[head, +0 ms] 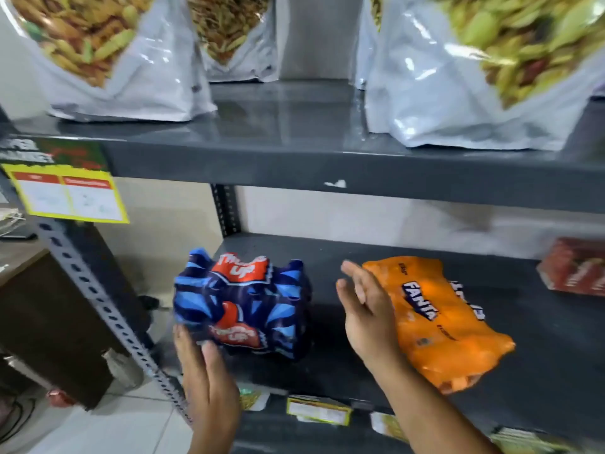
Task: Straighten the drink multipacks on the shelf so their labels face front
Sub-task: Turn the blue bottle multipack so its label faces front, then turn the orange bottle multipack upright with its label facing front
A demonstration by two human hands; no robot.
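A blue Thums Up multipack lies on the dark grey lower shelf at its left end, its red logos facing up and forward. An orange Fanta multipack lies to its right, turned at an angle, its label running diagonally. My left hand is flat with fingers apart, its fingertips touching the front left corner of the blue pack. My right hand is open in the gap between the two packs, its back against the left side of the orange pack.
A red carton sits at the shelf's far right. Large white snack bags stand on the shelf above. A yellow price card hangs at upper left. A perforated grey upright runs down the left. Small labels line the shelf's front edge.
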